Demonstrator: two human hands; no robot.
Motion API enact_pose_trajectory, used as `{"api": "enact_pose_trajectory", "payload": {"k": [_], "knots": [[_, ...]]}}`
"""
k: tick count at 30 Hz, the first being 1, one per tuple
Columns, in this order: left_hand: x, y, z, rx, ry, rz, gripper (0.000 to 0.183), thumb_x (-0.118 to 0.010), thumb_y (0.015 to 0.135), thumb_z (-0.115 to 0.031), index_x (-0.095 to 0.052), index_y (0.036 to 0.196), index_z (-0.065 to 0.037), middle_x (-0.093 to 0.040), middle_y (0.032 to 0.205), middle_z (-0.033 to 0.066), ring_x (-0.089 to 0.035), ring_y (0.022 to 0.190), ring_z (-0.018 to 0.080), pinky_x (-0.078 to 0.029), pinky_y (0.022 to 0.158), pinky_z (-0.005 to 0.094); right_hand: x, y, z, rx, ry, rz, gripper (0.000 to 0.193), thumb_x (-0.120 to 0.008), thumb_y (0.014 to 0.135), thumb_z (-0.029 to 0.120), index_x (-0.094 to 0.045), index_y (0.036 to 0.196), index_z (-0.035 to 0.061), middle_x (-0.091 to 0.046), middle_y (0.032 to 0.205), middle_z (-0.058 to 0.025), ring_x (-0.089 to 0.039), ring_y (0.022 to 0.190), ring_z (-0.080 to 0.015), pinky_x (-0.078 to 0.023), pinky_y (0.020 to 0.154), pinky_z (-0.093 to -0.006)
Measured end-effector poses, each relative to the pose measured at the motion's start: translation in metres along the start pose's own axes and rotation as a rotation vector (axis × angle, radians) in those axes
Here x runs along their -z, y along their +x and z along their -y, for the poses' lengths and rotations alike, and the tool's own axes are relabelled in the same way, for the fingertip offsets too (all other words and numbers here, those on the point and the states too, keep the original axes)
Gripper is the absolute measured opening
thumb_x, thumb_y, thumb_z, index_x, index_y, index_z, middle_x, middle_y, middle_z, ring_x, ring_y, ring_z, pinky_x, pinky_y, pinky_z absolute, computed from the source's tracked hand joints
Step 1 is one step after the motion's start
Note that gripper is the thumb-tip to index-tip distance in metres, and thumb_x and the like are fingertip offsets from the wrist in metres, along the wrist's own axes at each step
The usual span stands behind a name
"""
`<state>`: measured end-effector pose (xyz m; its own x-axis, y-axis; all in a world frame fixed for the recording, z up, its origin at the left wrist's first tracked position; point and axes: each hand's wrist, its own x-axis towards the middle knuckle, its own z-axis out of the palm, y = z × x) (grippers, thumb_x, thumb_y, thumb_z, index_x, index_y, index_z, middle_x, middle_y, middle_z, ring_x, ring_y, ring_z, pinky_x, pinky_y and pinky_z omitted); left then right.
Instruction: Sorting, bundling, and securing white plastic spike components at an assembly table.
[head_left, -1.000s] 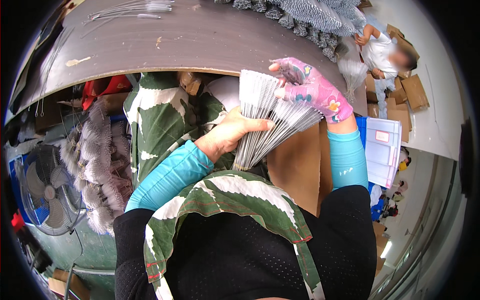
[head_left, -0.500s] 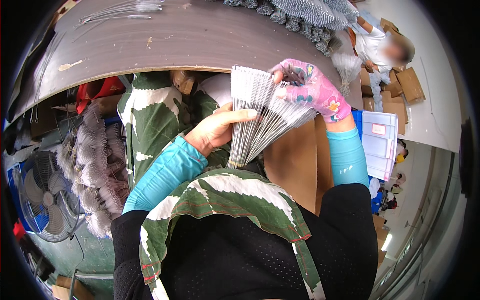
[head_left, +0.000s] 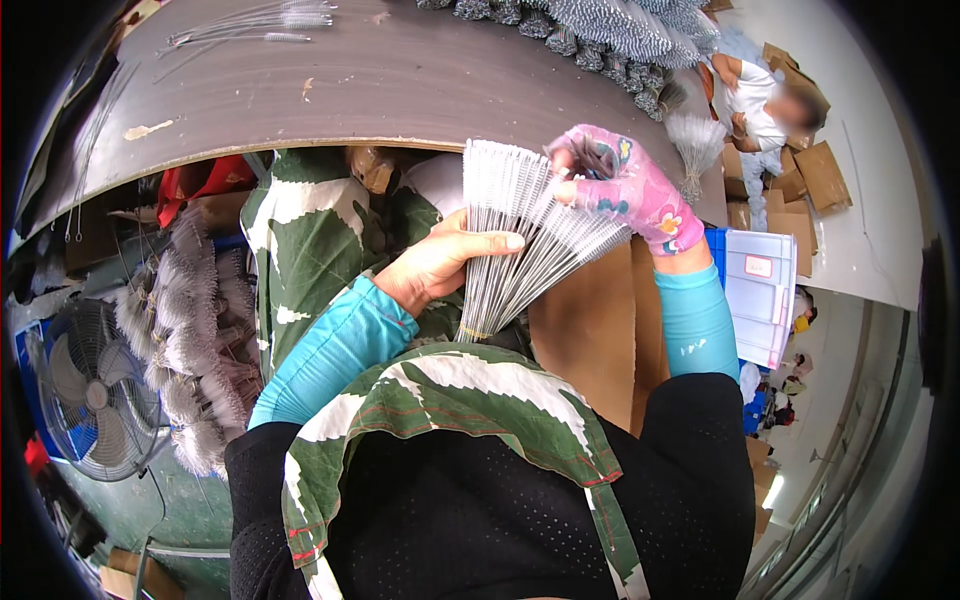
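A fanned bundle of thin wire brushes (head_left: 505, 215) with white bristle heads stands over my lap, heads up. A band gathers the wire stems near their lower end. My bare left hand (head_left: 436, 262) is closed around the bundle's left side, thumb lying across the stems. My right hand (head_left: 640, 192), in a pink flowered fingerless glove, curls its thumb and fingers at the bristle heads on the right side of the fan. The brushes spread apart between the two hands. Which single brushes the right fingertips pinch is hard to make out.
Ahead is a brown tabletop (head_left: 390, 85) with loose brushes (head_left: 255, 22) and a pile of grey brush bundles (head_left: 620, 35). A cardboard sheet (head_left: 580, 320) and white bin (head_left: 757, 295) are at right. Brush bunches (head_left: 180, 330) and a fan (head_left: 97, 395) stand left. A person (head_left: 765, 105) sits beyond.
The whole view has shifted slightly. My right fingers have moved a little at the bristle heads, while my left hand keeps its hold on the bundle.
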<state>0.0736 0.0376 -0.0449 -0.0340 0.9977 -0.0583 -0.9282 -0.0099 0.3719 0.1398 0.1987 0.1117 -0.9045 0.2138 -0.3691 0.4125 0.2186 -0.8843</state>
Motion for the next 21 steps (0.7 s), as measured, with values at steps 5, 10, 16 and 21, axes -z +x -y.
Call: {"api": "enact_pose_trajectory", "payload": {"k": [5, 10, 16, 21], "knots": [[-0.003, 0.002, 0.001, -0.022, 0.079, -0.013, 0.049, -0.071, 0.076, -0.012, -0.05, 0.118, 0.001, -0.06, 0.107, 0.0103, -0.058, 0.098, 0.0195, -0.046, 0.088, 0.0348, 0.0, -0.003, -0.002, -0.03, -0.066, -0.024, 0.029, -0.069, 0.073, 0.004, -0.057, 0.1, 0.0024, -0.056, 0.094, -0.0011, -0.054, 0.086, -0.0093, -0.044, 0.074, -0.0231], [-0.004, 0.001, 0.0, -0.016, 0.043, 0.008, 0.048, -0.072, 0.076, -0.012, -0.051, 0.117, 0.0, -0.061, 0.106, 0.0093, -0.059, 0.095, 0.0184, -0.047, 0.086, 0.0336, 0.005, -0.007, -0.007, -0.019, 0.031, -0.027, 0.035, -0.069, 0.073, 0.003, -0.056, 0.106, 0.0016, -0.056, 0.099, -0.0021, -0.053, 0.091, -0.0109, -0.045, 0.078, -0.0246], [-0.009, 0.0, -0.001, -0.039, 0.07, 0.001, 0.048, -0.072, 0.075, -0.012, -0.052, 0.117, 0.0, -0.061, 0.104, 0.0085, -0.06, 0.093, 0.017, -0.048, 0.085, 0.0322, -0.004, -0.01, -0.002, 0.072, 0.119, -0.048, 0.033, -0.069, 0.073, 0.003, -0.056, 0.104, 0.0022, -0.056, 0.1, -0.0016, -0.052, 0.095, -0.0118, -0.044, 0.081, -0.0254], [-0.009, 0.002, 0.001, -0.042, 0.09, -0.001, 0.048, -0.074, 0.074, -0.012, -0.053, 0.116, 0.0, -0.062, 0.103, 0.0089, -0.06, 0.093, 0.017, -0.048, 0.084, 0.0324, 0.007, -0.012, -0.005, -0.024, -0.043, -0.001, 0.024, -0.069, 0.072, 0.003, -0.052, 0.09, 0.0044, -0.055, 0.091, -0.0018, -0.053, 0.087, -0.0108, -0.044, 0.077, -0.0242]]}}
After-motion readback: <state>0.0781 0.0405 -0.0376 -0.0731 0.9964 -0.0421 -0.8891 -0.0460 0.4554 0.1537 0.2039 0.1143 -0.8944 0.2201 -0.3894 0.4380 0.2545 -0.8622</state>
